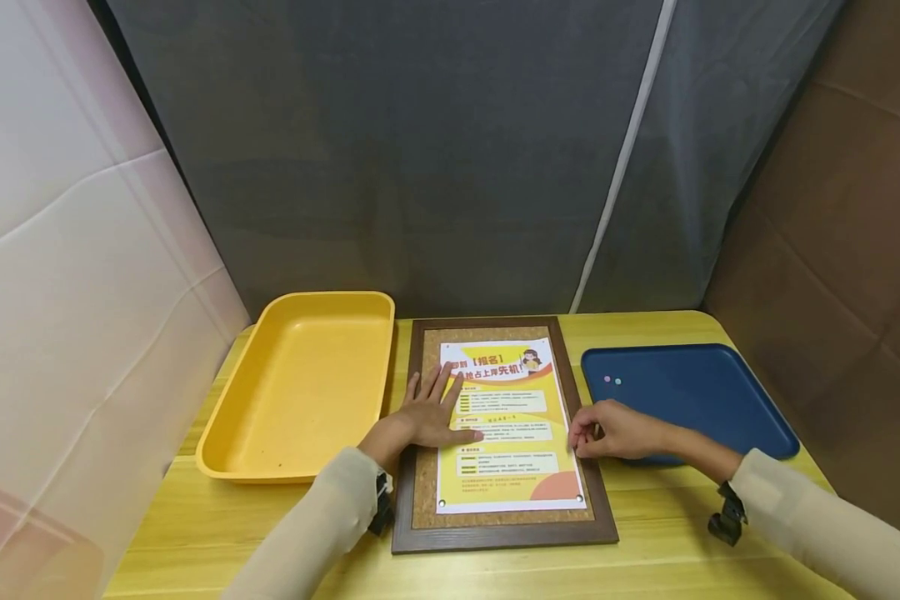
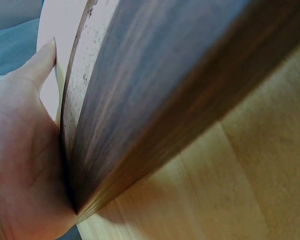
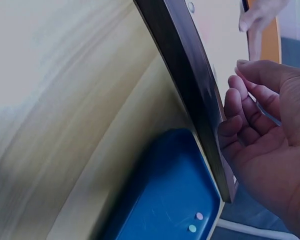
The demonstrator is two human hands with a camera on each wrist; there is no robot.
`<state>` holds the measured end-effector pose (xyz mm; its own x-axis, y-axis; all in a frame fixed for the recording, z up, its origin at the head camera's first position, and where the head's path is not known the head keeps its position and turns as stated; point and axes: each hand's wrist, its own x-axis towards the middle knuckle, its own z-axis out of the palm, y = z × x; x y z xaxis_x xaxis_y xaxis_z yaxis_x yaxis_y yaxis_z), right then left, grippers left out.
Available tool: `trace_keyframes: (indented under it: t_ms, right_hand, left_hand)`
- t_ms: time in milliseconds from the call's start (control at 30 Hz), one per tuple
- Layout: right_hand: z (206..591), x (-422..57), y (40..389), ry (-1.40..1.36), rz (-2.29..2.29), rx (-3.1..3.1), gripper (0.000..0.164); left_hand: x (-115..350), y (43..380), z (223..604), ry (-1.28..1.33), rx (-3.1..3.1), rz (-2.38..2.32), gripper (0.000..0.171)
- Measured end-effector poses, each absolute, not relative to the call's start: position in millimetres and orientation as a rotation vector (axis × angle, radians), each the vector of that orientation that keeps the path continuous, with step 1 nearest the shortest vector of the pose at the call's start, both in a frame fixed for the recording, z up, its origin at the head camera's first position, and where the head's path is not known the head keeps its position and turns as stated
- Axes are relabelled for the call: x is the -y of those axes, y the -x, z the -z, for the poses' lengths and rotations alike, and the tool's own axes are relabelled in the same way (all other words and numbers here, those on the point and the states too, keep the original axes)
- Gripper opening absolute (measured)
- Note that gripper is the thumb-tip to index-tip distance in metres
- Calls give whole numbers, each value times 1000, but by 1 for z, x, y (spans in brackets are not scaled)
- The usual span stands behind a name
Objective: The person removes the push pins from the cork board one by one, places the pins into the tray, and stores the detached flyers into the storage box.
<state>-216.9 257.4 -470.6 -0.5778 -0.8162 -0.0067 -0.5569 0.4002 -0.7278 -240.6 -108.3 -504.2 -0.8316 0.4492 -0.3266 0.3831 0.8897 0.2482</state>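
A printed yellow-and-white poster (image 1: 498, 450) lies on a cork board (image 1: 425, 492) with a dark brown wooden frame (image 1: 506, 540). My left hand (image 1: 429, 414) rests flat on the poster's left side, fingers spread, its wrist over the frame's left side. At the poster's right edge, about mid-height, my right hand (image 1: 607, 429) has its fingers curled and its thumb and index fingertips together. I cannot tell whether a small thing is between these fingertips. Round metallic tacks (image 1: 580, 498) show at the poster's bottom corners. Small marks are at its top corners.
To the left stands a deep yellow tray (image 1: 300, 478). A shallow blue tray (image 1: 690, 392) is on the right, partly under my right forearm, with a pink tack (image 1: 607, 379) and a pale green tack (image 1: 618, 381) in it. Grey cloth (image 1: 420, 167) hangs behind the wooden table (image 1: 690, 533).
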Motion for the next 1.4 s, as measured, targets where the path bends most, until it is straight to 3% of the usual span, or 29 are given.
trace_keyframes:
  t_ms: [1033,1400]
  right_hand:
    - [482,-248,184,1280,873,-2210,11]
    - [486,-247,184,1275,838,-2226,14]
  left_hand:
    - [107,245,512,-599,-2673,-208,116]
    - [106,238,498,-616,-2691,-182,112]
